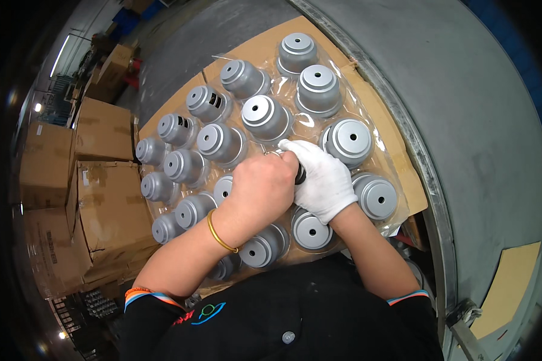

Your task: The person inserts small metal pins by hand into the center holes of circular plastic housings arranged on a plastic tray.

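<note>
My bare left hand (263,183), a gold bangle at its wrist, is closed in a fist over the middle of a plastic-covered tray of grey, dome-shaped metal-look housings. In a white glove, my right hand (322,180) presses against it, fingers curled. A small dark, rounded piece (300,174) shows between the two hands; the rest of it is hidden, so its kind is unclear. Right of the glove stands a grey housing (351,139) with a hole in its flat top. Another housing (312,230) sits just below the gloved hand, and one (266,117) lies just beyond.
The clear plastic tray (367,108) rests on a cardboard sheet (417,195). Brown cartons (111,201) are stacked at the left. A grey worktop (464,120) with a raised edge runs along the right, with a tan board (507,289) on it.
</note>
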